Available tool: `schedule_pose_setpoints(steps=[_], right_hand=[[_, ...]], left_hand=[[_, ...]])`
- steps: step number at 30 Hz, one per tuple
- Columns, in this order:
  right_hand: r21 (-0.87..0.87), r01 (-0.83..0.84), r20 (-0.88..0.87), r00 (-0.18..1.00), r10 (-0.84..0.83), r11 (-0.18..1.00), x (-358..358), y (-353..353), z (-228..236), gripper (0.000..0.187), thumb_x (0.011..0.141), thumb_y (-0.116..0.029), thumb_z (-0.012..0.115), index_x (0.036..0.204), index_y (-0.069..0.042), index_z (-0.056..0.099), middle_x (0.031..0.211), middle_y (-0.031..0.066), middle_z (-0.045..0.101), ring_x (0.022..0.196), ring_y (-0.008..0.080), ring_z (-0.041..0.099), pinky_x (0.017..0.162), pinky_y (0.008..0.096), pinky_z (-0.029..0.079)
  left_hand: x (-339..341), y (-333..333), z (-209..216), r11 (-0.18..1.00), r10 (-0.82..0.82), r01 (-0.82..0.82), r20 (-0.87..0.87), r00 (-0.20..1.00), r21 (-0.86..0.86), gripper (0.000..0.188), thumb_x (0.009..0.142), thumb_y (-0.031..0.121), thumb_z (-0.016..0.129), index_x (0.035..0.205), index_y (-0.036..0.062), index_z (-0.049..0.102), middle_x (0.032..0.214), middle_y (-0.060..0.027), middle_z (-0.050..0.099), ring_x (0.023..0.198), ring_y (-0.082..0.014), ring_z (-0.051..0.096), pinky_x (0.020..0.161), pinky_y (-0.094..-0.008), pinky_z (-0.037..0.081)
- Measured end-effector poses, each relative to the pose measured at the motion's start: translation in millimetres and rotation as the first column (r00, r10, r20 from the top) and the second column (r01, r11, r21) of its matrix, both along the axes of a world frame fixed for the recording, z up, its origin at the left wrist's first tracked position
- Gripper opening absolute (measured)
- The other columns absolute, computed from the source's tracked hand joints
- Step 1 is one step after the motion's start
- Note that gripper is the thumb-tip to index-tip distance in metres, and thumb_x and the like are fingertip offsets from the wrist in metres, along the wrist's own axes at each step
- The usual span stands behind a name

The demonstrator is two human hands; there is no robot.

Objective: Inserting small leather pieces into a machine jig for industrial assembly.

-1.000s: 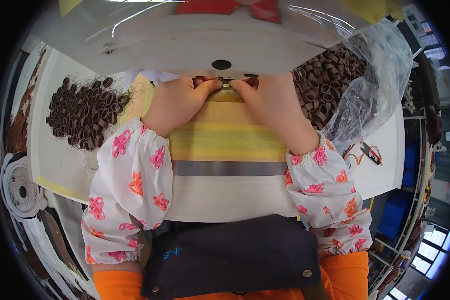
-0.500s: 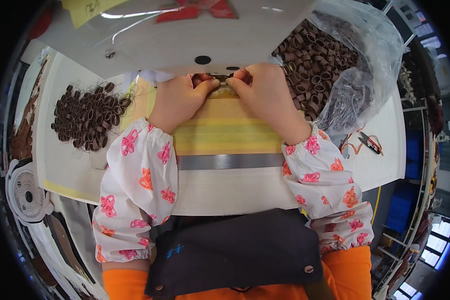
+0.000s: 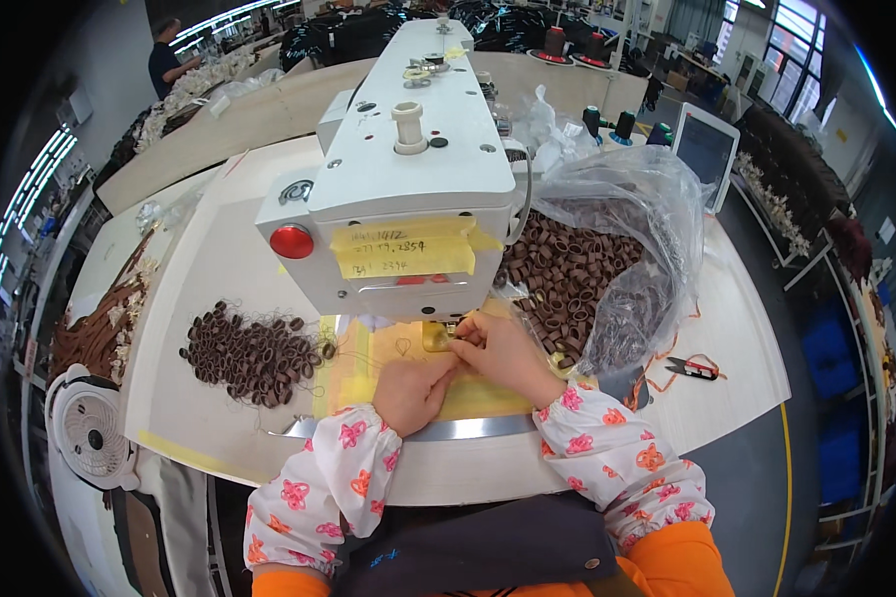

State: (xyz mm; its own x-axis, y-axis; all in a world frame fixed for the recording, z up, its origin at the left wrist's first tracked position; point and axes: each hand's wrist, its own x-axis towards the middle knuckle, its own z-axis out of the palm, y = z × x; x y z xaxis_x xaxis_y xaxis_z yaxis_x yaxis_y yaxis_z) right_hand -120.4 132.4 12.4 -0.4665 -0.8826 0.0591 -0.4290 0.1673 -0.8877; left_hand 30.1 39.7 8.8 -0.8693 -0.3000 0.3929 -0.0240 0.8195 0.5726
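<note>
In front of me stands a white sewing machine (image 3: 398, 174) with its needle area low at the front. My right hand (image 3: 508, 353) is just right of the needle area, fingertips pinched together; what lies in them is too small to make out. My left hand (image 3: 413, 393) sits nearer to me, fingers curled, its tips meeting the right fingertips. Under both hands is the bed covered with yellow tape (image 3: 368, 373). Left of the machine lies a pile of brown loops (image 3: 254, 353) with loose threads. On the right, more brown loops (image 3: 567, 269) fill a clear plastic bag (image 3: 652, 229).
Thread snips (image 3: 692, 368) with an orange cord lie on the right of the white table (image 3: 737, 328). A white fan (image 3: 95, 433) stands at the left edge. Behind are thread cones (image 3: 622, 127) and a tablet-like screen (image 3: 705, 149). A person (image 3: 166, 62) stands far back left.
The view has tilted up, showing the whole machine and the room behind. My left hand has come back from beside the needle toward me, and now lies against my right fingertips.
</note>
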Motion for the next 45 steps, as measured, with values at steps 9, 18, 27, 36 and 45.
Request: schedule_pose_setpoints(steps=[9, 18, 27, 36, 45], right_hand=[[-0.073, -0.03, 0.163, 0.986, 0.041, 0.997, 12.3, 14.8, -4.6, 0.014, 0.079, -0.005, 0.063, 0.087, 0.003, 0.054, 0.07, 0.0031, 0.058, 0.06, 0.0083, 0.055, 0.054, 0.0225, 0.045], [-0.016, -0.189, 0.013, 0.982, 0.189, 0.982, 16.6, 27.5, 19.9, 0.011, 0.082, -0.007, 0.062, 0.086, 0.0, 0.056, 0.067, -0.0008, 0.055, 0.057, 0.0049, 0.05, 0.052, 0.0211, 0.043], [0.142, -0.159, 0.225, 0.966, 0.125, 0.977, -11.9, -5.6, 8.6, 0.016, 0.082, -0.009, 0.063, 0.087, 0.001, 0.053, 0.069, 0.0068, 0.058, 0.055, 0.0103, 0.056, 0.049, 0.0269, 0.044], [-0.232, -0.102, -0.41, 0.912, -0.002, 0.967, -8.4, -4.5, -6.4, 0.008, 0.077, -0.002, 0.061, 0.08, 0.002, 0.055, 0.075, 0.0176, 0.059, 0.069, 0.0366, 0.058, 0.059, 0.0411, 0.046], [-0.261, -0.079, -0.459, 0.887, -0.052, 0.962, -11.9, -5.3, -10.4, 0.007, 0.077, -0.002, 0.06, 0.08, 0.001, 0.055, 0.075, 0.0192, 0.057, 0.07, 0.0387, 0.056, 0.059, 0.0431, 0.045]], left_hand=[[-5.0, -14.9, 4.8, 0.958, 0.092, -0.071, -0.061, 0.994, 0.276, 0.012, 0.084, 0.009, 0.057, 0.09, 0.0042, 0.066, 0.068, -0.0129, 0.061, 0.061, -0.0262, 0.059, 0.058, -0.0314, 0.046], [-13.3, -35.4, -7.1, 0.984, -0.118, 0.119, -0.017, 0.993, 0.129, 0.012, 0.081, 0.013, 0.062, 0.084, 0.0015, 0.065, 0.066, -0.0131, 0.056, 0.058, -0.0263, 0.054, 0.055, -0.0326, 0.04], [-17.1, -29.5, -4.5, 0.927, 0.071, -0.091, 0.069, 0.995, 0.364, 0.021, 0.078, 0.012, 0.065, 0.096, 0.001, 0.066, 0.059, -0.0094, 0.057, 0.052, -0.0163, 0.052, 0.051, -0.0282, 0.041], [-27.2, -30.7, -0.5, 0.89, 0.203, -0.288, 0.259, 0.944, 0.354, 0.023, 0.079, 0.02, 0.067, 0.089, -0.0002, 0.065, 0.07, -0.0053, 0.063, 0.06, -0.0117, 0.053, 0.058, -0.027, 0.044], [-30.5, -35.6, -15.5, 0.95, 0.174, -0.156, -0.041, 0.984, 0.269, 0.016, 0.077, 0.017, 0.065, 0.088, 0.0046, 0.068, 0.066, -0.0082, 0.063, 0.055, -0.0206, 0.054, 0.054, -0.0306, 0.043]])
